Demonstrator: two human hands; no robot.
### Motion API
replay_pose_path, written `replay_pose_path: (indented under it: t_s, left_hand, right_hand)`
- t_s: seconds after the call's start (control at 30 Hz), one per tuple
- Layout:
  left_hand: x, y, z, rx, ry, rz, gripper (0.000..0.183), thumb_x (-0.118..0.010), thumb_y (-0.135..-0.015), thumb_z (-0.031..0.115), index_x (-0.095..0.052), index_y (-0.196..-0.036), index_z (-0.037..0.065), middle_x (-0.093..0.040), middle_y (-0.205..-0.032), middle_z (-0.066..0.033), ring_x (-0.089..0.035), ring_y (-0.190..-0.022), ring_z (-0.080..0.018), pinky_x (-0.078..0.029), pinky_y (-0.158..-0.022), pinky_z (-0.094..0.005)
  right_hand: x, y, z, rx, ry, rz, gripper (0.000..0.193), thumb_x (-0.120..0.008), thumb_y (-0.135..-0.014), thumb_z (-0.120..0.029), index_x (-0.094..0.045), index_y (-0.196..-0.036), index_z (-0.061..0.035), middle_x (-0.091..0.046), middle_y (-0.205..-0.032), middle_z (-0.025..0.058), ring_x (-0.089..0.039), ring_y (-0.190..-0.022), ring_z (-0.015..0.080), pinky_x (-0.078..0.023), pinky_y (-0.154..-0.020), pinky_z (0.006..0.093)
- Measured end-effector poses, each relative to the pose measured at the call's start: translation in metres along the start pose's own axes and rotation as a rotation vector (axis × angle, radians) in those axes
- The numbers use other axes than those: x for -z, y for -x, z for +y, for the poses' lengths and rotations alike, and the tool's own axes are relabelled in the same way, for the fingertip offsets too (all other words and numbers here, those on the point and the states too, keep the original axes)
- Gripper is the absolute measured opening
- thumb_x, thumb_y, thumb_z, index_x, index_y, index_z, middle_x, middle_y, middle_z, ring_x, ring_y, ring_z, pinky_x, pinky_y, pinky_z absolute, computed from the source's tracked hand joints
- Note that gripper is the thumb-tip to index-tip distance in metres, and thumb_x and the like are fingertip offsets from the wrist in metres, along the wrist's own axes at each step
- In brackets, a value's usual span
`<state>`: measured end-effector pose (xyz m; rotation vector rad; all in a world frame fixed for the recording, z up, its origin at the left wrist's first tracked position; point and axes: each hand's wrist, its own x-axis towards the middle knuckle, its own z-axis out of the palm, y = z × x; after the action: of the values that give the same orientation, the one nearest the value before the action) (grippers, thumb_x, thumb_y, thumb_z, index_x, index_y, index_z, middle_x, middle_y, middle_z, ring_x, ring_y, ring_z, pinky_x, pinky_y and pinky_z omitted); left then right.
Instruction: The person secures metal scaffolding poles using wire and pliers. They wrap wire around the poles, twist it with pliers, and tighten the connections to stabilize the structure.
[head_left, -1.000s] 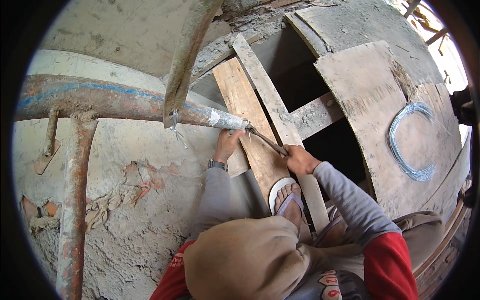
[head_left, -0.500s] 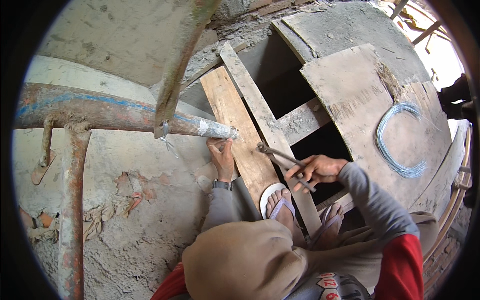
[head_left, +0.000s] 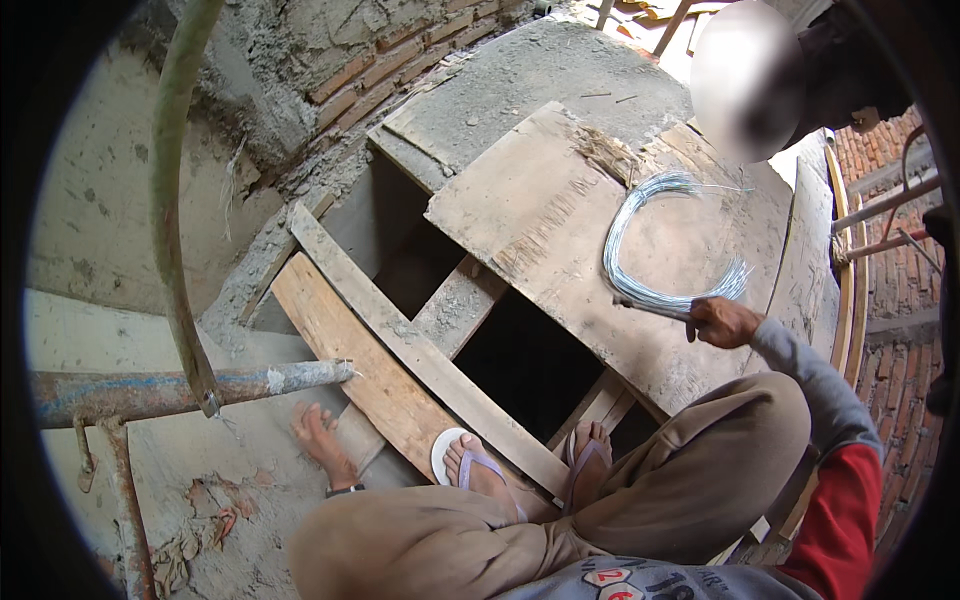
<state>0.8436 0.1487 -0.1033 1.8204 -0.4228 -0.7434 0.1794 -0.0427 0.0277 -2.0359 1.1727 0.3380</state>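
Note:
My right hand (head_left: 724,322) is closed around the handles of dark metal pincers (head_left: 648,307). Their head lies over the near edge of a coil of thin silvery wire (head_left: 622,232), which rests on a dusty plywood sheet (head_left: 530,190). Whether the pincers touch the wire, I cannot tell. My left hand (head_left: 322,440), fingers spread and holding nothing, is just below the end of a rusty, blue-streaked pipe (head_left: 255,383). Beside that hand runs a wooden plank (head_left: 345,335), under one of my sandalled feet.
Dark gaps (head_left: 525,365) open between the boards in front of my feet. A narrow batten (head_left: 400,335) runs along the plank. An upright metal bar (head_left: 172,180) stands at the left. Another person (head_left: 840,80) is at the upper right, near a brick wall (head_left: 890,300).
My right hand has carried the pincers from above the planks rightward to the wire coil. My left hand has come away from the pipe's end and opened. The view has swung right.

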Motion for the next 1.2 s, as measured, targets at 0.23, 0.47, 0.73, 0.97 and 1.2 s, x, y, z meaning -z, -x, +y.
replay_pose_path:
  t_s: [0.23, 0.47, 0.73, 0.97, 1.2]
  left_hand:
    - [0.063, 0.024, 0.136, -0.231, 0.402, 0.078, 0.055, -0.054, -0.103, 0.041, -0.044, -0.143, 0.005, -0.053, -0.134, -0.0113, -0.051, -0.117, -0.0206, -0.041, -0.099, -0.0387]
    - [0.077, 0.047, 0.232, -0.637, 0.437, 0.169, 0.061, -0.047, -0.103, 0.051, -0.043, -0.146, 0.007, -0.053, -0.134, -0.0099, -0.048, -0.12, -0.0219, -0.034, -0.104, -0.0403]
    - [0.106, 0.079, 0.224, -0.563, 0.18, 0.306, 0.049, -0.051, -0.105, 0.041, -0.052, -0.14, 0.006, -0.055, -0.102, -0.0002, -0.048, -0.09, -0.0133, -0.038, -0.085, -0.0333]
    - [0.028, 0.16, 0.254, -0.928, -0.163, 0.465, 0.027, -0.055, -0.102, 0.026, -0.056, -0.097, 0.0, -0.043, -0.069, -0.0015, -0.037, -0.055, -0.0114, -0.035, -0.055, -0.0268]
    - [-0.113, 0.201, 0.297, -0.733, -0.44, -0.446, 0.028, -0.061, -0.1, 0.024, -0.065, -0.109, -0.001, -0.061, -0.079, -0.0049, -0.056, -0.073, -0.0127, -0.046, -0.069, -0.0288]
  right_hand:
    - [-0.126, 0.059, 0.059, -0.197, 0.37, 0.476, 0.025, -0.076, -0.076, -0.029, -0.072, -0.095, -0.0146, -0.058, -0.113, 0.0096, -0.056, -0.113, 0.0262, -0.046, -0.09, 0.0454]
    - [-0.111, -0.094, 0.005, -0.044, -0.044, 0.889, 0.021, -0.071, -0.087, -0.021, -0.066, -0.103, -0.0084, -0.062, -0.1, 0.0134, -0.061, -0.1, 0.0336, -0.051, -0.086, 0.0437]
    - [-0.125, -0.146, 0.015, -0.171, 0.229, 0.92, 0.018, -0.07, -0.086, -0.02, -0.064, -0.097, -0.0077, -0.062, -0.095, 0.0114, -0.061, -0.093, 0.0304, -0.05, -0.077, 0.0452]
    - [-0.108, -0.147, -0.013, -0.177, -0.205, 1.081, 0.015, -0.073, -0.085, -0.016, -0.061, -0.089, -0.0068, -0.062, -0.091, 0.0129, -0.063, -0.076, 0.0347, -0.049, -0.066, 0.0477]
    - [-0.087, -0.115, -0.15, 0.289, -0.336, 1.05, 0.015, -0.072, -0.089, -0.02, -0.064, -0.092, -0.0077, -0.065, -0.074, 0.0142, -0.066, -0.069, 0.0343, -0.053, -0.062, 0.0441]
